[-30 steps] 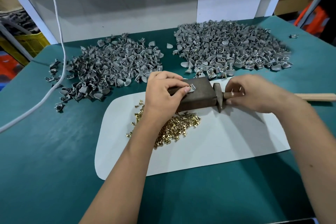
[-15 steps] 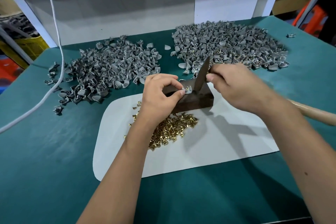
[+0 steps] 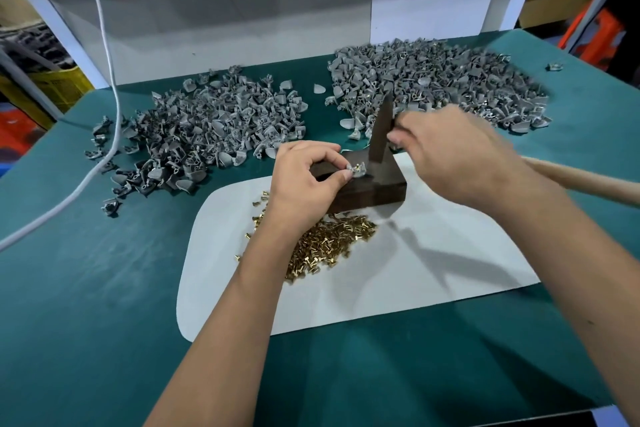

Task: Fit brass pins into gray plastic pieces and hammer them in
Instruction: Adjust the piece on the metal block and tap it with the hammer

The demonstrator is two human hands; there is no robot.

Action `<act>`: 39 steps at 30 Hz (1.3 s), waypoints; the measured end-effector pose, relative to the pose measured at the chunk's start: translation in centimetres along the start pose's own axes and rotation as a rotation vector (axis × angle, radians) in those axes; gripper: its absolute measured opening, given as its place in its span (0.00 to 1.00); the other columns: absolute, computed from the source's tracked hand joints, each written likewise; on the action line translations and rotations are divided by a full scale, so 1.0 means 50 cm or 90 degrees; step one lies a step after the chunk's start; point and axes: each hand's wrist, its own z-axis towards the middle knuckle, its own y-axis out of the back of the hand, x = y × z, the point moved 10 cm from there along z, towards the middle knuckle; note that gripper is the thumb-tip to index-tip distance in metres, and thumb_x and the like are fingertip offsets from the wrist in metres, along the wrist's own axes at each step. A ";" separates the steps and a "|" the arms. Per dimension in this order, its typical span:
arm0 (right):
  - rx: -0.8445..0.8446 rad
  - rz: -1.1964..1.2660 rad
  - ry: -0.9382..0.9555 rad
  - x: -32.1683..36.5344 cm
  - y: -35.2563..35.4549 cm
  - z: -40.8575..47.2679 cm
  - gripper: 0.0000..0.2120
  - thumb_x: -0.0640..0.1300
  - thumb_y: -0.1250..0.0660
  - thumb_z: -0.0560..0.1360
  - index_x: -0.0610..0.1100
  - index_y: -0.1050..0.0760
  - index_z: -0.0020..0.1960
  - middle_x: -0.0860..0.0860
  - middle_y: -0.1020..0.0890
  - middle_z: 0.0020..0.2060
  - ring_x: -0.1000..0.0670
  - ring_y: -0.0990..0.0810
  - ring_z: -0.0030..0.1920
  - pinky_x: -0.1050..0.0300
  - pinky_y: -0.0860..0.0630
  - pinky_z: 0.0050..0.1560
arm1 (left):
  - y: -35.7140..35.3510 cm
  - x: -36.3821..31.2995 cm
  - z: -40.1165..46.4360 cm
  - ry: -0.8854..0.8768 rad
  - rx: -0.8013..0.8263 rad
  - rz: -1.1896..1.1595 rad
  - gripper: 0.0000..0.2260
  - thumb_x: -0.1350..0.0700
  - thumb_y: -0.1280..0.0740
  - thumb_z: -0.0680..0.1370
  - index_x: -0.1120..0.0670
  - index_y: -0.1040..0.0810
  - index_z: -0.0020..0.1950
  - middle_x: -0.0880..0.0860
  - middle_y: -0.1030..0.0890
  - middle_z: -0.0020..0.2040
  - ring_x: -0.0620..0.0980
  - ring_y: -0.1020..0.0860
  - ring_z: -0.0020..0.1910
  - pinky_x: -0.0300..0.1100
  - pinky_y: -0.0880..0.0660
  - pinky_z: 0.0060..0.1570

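From the head camera, the step in hand looks like driving a pin home, and doing it well probably means short, square taps with the hammer while the fingertips stay back from its face. The left hand pinches a gray piece between thumb and forefinger, steadying it on top of the dark block. The right hand is wrapped around the hammer close to its head, the wooden handle trailing out to the right; the head stands tilted, its lower end just beside the piece. The piece is small, pale gray and curved, with a glint of brass in it. Loose brass pins lie heaped on the white mat just in front of the block, and gray pieces sit in two piles, a left pile and a right pile, behind.
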 end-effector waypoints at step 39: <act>-0.089 -0.025 0.004 0.025 0.037 0.012 0.14 0.54 0.46 0.85 0.48 0.26 0.52 0.50 0.31 0.32 0.42 0.31 0.34 0.50 0.33 0.37 | 0.002 0.004 -0.001 0.013 0.007 -0.024 0.09 0.58 0.22 0.72 0.44 0.16 0.40 0.47 0.16 0.54 0.51 0.24 0.64 0.45 0.33 0.68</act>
